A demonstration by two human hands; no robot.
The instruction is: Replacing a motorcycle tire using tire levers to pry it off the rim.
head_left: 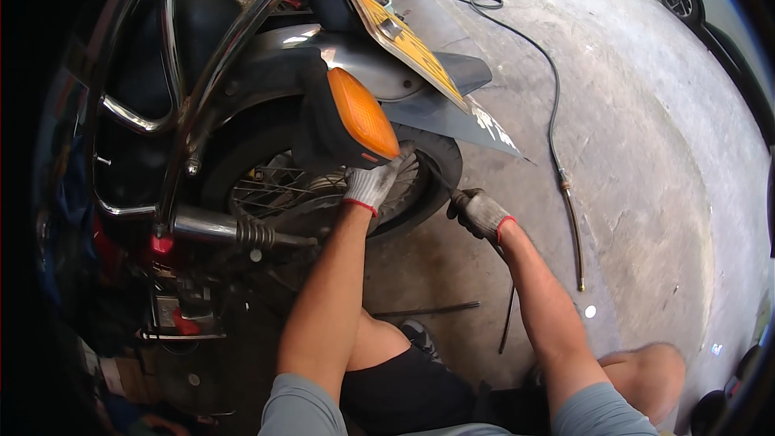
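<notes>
A motorcycle's rear wheel, with a black tyre (449, 173) and wire spokes (270, 191), stands in front of me. My left hand (373, 186), in a white knit glove with a red cuff, reaches in by the rim; its dark fingers stretch along the tyre, partly hidden behind the orange turn signal (363, 113). Gloved the same way, my right hand (482, 214) is closed around a dark tyre lever (440, 178), whose far end meets the tyre's edge. Two more thin dark bars, one (432, 308) lying by my shoe and another (507, 323) below my right wrist, are on the ground.
Over the wheel hang a grey fender (379, 73) and a yellow licence plate (408, 44). Chrome rails (214, 73) and a shock absorber (206, 224) are at left. A black hose (542, 56) with a metal end crosses the concrete. A silver car (718, 0) stands far right.
</notes>
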